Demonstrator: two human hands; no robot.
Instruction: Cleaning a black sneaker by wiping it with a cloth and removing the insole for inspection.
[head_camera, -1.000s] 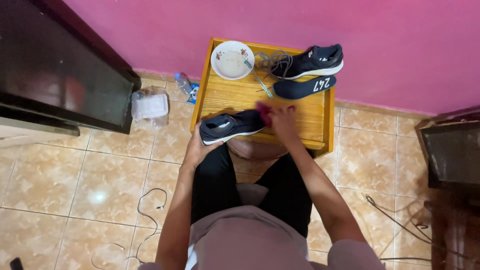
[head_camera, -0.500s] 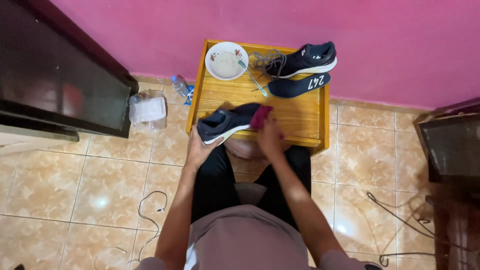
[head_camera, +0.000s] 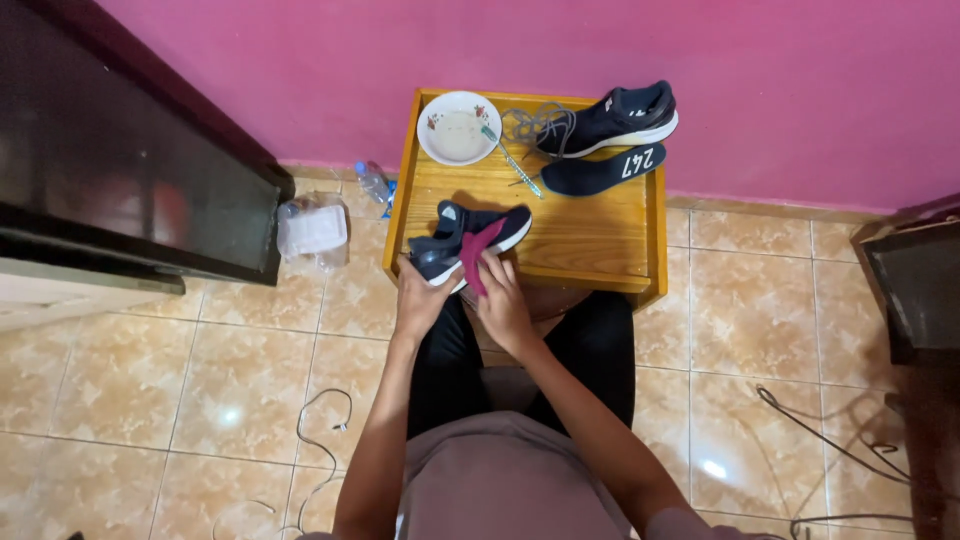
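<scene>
Your left hand (head_camera: 420, 300) grips the dark shoe (head_camera: 465, 240) at the bench's (head_camera: 600, 240) front edge; your right hand's (head_camera: 505, 305) fingers pinch a magenta cloth (head_camera: 478, 252) against it.

clear plastic bag (head_camera: 312, 232) on floor, small plastic bottle (head_camera: 372, 182) beside table

One head-worn camera looks steeply down from above at the person's lap, the table (head_camera: 600, 240), tiled floor (head_camera: 180, 380) and pink wall (head_camera: 500, 50).
</scene>
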